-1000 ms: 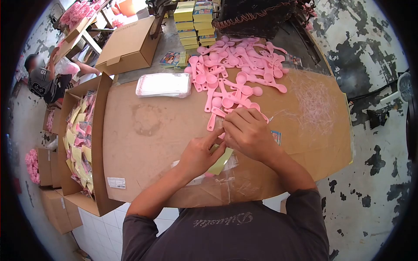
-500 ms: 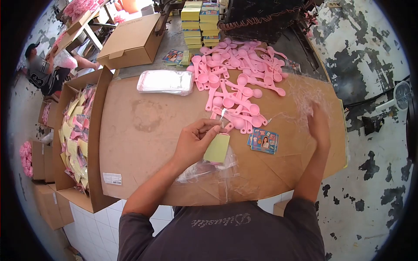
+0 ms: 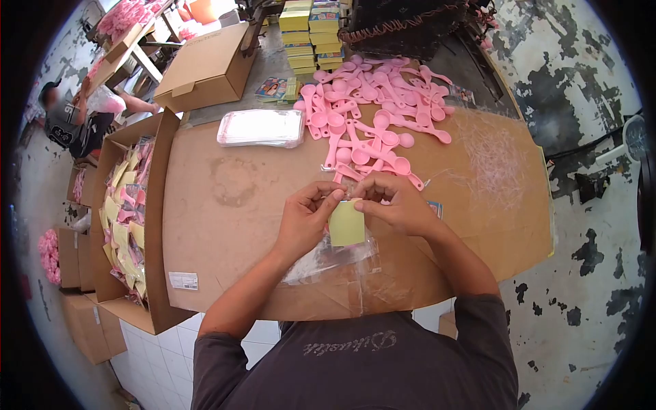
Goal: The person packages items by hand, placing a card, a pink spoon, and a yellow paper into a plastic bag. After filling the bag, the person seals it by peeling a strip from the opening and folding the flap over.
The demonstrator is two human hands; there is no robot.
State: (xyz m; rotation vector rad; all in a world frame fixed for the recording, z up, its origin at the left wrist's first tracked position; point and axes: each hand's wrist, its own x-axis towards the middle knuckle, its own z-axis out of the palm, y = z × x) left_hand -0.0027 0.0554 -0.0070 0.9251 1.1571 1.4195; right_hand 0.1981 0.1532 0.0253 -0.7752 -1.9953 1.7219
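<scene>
My left hand (image 3: 309,213) pinches the upper left corner of a small clear plastic bag (image 3: 326,262). A yellow-green card (image 3: 347,225) shows at the bag, between my hands. At its upper right corner my right hand (image 3: 396,203) is closed, thumb and forefinger pressed together on the bag's top edge. Just beyond my fingers lies a heap of pink measuring spoons (image 3: 383,140). Blue printed cards (image 3: 435,208) are mostly hidden behind my right hand.
Left of the cardboard-covered table (image 3: 205,239) stands a carton (image 3: 158,225) of filled packets. A stack of clear bags (image 3: 261,128), card stacks (image 3: 297,37) and a closed box (image 3: 203,65) are farther back. Thin clear strips (image 3: 495,164) lie right. Another person (image 3: 65,119) sits far left.
My right hand has moved left from the pile of clear strips to the bag's top edge. My left hand keeps hold of the bag.
</scene>
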